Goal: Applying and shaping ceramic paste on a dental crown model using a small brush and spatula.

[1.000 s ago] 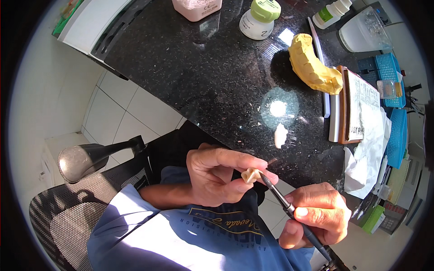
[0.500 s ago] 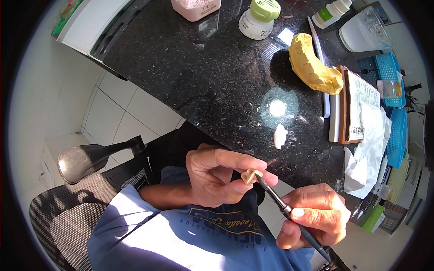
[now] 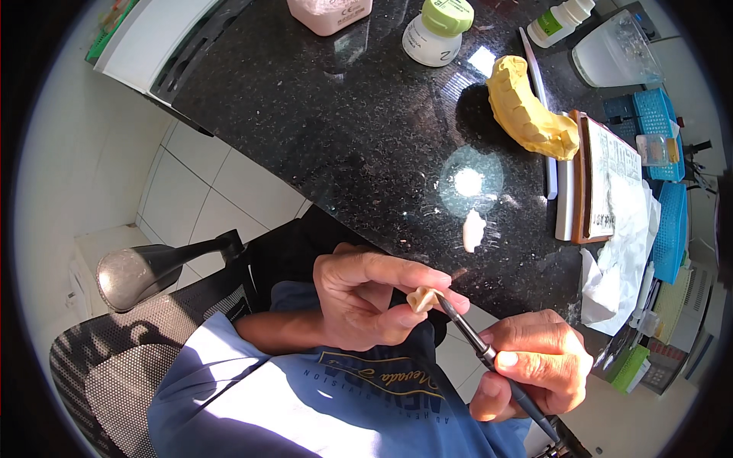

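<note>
My left hand (image 3: 363, 294) is closed, pinching a small cream-coloured dental crown (image 3: 421, 299) between thumb and fingertips above the counter's near edge. In my right hand (image 3: 534, 365) a slim dark brush (image 3: 482, 349) with a metal ferrule is gripped like a pen. Its tapered tip touches or nearly touches the crown's side by my left fingertips; the exact contact is too small to tell. On the black speckled counter (image 3: 366, 153), just beyond my hands, lies a smear of white paste (image 3: 473, 231).
A yellow dental cast (image 3: 527, 111) lies at the right, beside a white stick-like tool (image 3: 538, 76) and a brown-edged pad (image 3: 603, 179). Crumpled tissue (image 3: 611, 286) is nearer. Farther off stand a green-lidded jar (image 3: 437, 34), a small bottle (image 3: 557, 23), a clear cup (image 3: 615, 49) and a pink container (image 3: 330, 15).
The brush tip has shifted slightly to the right along the crown, and my right hand with it. My left hand keeps its pinch, the crown tilted very slightly.
</note>
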Demonstrator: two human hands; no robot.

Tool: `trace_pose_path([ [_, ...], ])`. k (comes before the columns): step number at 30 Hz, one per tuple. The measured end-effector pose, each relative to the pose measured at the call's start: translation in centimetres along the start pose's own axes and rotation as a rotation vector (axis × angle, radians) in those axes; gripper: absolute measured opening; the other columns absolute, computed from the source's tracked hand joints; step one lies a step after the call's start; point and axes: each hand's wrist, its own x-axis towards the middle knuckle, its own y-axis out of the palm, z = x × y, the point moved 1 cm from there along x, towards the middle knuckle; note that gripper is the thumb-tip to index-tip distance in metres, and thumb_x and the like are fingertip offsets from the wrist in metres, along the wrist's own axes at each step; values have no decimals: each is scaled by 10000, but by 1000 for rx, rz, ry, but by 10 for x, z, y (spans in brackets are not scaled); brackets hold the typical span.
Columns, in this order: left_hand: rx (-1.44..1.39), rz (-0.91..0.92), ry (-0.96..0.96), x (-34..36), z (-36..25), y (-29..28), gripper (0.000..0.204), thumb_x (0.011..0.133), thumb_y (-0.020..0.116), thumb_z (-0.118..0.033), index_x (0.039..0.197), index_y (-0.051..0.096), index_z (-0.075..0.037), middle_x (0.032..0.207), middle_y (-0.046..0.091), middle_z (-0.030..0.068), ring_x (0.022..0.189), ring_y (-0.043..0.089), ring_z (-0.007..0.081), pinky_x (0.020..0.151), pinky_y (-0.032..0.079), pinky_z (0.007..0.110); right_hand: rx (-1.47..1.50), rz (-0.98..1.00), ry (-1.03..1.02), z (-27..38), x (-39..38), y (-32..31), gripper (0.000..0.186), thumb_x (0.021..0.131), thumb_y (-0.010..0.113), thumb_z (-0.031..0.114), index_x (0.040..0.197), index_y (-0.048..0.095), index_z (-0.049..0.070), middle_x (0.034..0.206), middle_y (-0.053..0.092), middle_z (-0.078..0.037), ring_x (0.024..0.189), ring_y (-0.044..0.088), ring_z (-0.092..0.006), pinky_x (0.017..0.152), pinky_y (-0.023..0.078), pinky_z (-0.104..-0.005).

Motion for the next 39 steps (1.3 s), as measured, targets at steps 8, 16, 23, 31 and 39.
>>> trace_pose_path([
  [8, -27, 8, 12, 0, 0, -2, 250, 781, 644, 31, 1022, 602, 82, 849, 679, 225, 762, 691, 196, 554, 521, 178, 14, -4, -3, -1, 0, 1, 247, 703, 651, 45, 931, 564, 9, 766, 584, -125, 618, 635, -209, 542, 533, -277],
  [16, -28, 20, 55, 1, 2, 0, 263, 768, 642, 48, 1023, 597, 89, 850, 679, 225, 764, 692, 200, 563, 527, 181, 17, -18, 0, -1, -1, -1, 269, 728, 673, 67, 964, 556, 10, 773, 586, -135, 611, 625, -193, 523, 517, -261],
  [23, -176, -68, -88, -5, -1, 4, 261, 771, 619, 82, 1029, 588, 107, 792, 676, 228, 795, 688, 243, 609, 546, 221, -88, -142, 158, -4, 0, -19, 220, 723, 670, -17, 917, 568, -33, 727, 615, -171, 570, 608, -168, 515, 507, -252],
  [31, -113, -41, 45, -6, 8, 1, 265, 776, 598, 105, 1038, 571, 124, 582, 634, 110, 817, 683, 272, 648, 556, 244, -36, -269, 289, -7, 4, 4, 278, 785, 715, 127, 795, 481, -23, 680, 581, -159, 555, 567, -132, 516, 489, -206],
  [39, -147, -30, 32, -7, 8, 1, 267, 778, 585, 113, 1045, 567, 125, 569, 628, 97, 819, 682, 272, 655, 559, 249, -37, -294, 315, -7, 2, 3, 276, 778, 722, 121, 805, 492, -30, 697, 588, -165, 554, 576, -138, 515, 506, -217],
])
